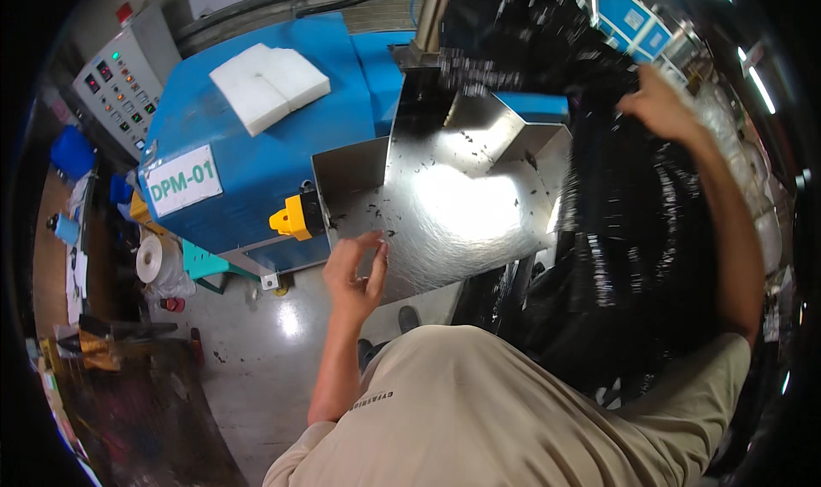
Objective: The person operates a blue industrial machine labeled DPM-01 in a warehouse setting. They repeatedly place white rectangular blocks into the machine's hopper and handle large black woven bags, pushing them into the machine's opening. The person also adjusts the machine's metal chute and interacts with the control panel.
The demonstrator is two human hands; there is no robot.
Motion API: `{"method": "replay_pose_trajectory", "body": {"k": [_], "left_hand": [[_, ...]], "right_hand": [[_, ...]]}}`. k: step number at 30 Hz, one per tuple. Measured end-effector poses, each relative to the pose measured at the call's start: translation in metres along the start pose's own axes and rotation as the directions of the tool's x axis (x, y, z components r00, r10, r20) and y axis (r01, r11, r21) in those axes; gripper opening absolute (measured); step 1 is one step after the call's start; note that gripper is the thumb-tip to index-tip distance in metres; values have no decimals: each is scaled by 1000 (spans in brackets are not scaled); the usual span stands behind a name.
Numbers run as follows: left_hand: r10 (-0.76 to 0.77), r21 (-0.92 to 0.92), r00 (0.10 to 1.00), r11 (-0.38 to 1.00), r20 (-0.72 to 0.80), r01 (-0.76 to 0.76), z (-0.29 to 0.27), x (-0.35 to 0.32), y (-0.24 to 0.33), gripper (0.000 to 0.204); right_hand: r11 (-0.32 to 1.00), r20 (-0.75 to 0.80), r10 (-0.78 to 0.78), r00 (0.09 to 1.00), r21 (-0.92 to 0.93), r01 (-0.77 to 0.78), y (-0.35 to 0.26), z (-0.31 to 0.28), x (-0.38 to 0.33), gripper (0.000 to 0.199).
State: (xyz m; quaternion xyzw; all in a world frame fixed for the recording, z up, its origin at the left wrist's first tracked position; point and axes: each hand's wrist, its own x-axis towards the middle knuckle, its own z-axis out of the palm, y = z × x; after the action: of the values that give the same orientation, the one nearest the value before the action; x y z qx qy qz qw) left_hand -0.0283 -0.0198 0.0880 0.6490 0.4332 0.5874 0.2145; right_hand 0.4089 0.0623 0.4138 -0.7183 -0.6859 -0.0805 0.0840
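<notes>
A blue machine housing [256, 136] fills the upper left of the frame, with a white foam block [269, 83] lying on its top and a grey control panel [120, 81] at its far left. Joined to it at centre is a shiny steel chute [453, 205], sloping down toward the person and dotted with small dark flakes. To the right of the frame a big black plastic sack [633, 230], glossy and full, leans against the chute's right wall, its mouth raised toward the top of the chute. The right hand [663, 106], upper right, grips the sack's upper edge, fingers closed on the plastic. The left hand [355, 269], lower centre, hovers at the chute's near rim with its fingers loosely spread and holding nothing; whether it touches the metal I cannot tell. It looks like the emptying step, sack contents going onto the chute. The next move would likely call for lifting the sack higher while steadying it.
</notes>
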Motion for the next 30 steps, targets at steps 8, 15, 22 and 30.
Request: {"method": "replay_pose_trajectory", "body": {"k": [8, 15, 22, 30], "left_hand": [[137, 422, 985, 903, -105, -80, 8, 3, -20, 31], [48, 509, 995, 861, -86, 3, 13, 1, -27, 34], [35, 544, 995, 839, -92, 21, 21, -1, -29, 33], [28, 550, 997, 835, -66, 13, 24, 5, -34, 33]], "right_hand": [[986, 172, 86, 981, -157, -59, -40, 161, 43, 42], [985, 172, 167, 971, -77, -156, -49, 250, 74, 43], [994, 206, 108, 972, -57, -98, -80, 313, 66, 71], [988, 219, 105, 970, -133, -77, -67, 372, 91, 45]]}}
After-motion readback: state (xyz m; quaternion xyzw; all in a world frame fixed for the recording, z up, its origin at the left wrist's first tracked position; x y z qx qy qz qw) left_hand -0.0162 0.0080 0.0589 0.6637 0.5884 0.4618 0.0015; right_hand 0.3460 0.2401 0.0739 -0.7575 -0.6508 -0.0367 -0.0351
